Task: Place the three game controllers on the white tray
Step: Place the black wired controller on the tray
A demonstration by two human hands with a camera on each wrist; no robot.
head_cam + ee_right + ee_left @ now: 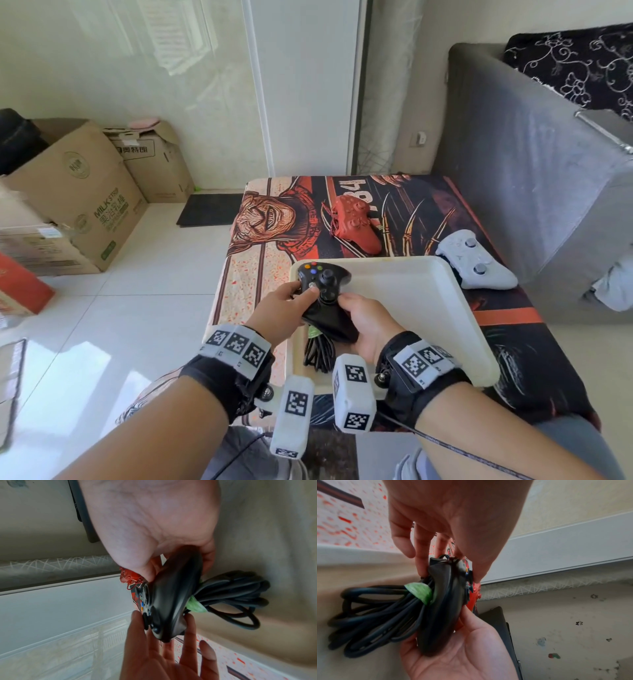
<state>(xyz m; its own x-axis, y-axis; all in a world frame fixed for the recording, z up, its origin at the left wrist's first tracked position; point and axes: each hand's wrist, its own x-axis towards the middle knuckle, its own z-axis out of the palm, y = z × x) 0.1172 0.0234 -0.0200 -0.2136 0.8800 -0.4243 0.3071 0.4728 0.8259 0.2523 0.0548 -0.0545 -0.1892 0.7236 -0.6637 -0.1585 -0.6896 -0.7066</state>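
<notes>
Both hands hold a black controller (323, 291) over the left part of the white tray (428, 308). My left hand (301, 294) pinches its left grip between thumb and fingers (421, 566). Its right grip lies in my right hand (346, 315), whose fingers curl round it. The coiled black cable (318, 353), bound with a green tie (419, 591), hangs below the controller (443, 608) down to the tray floor. A red controller (354, 219) lies on the table beyond the tray. A white controller (476, 260) rests beside the tray's far right corner.
A printed cloth (260, 219) covers the low table. A grey sofa (531, 171) stands close on the right. Cardboard boxes (78, 192) sit on the tiled floor at the left, and a dark mat (209, 209) lies beyond the table.
</notes>
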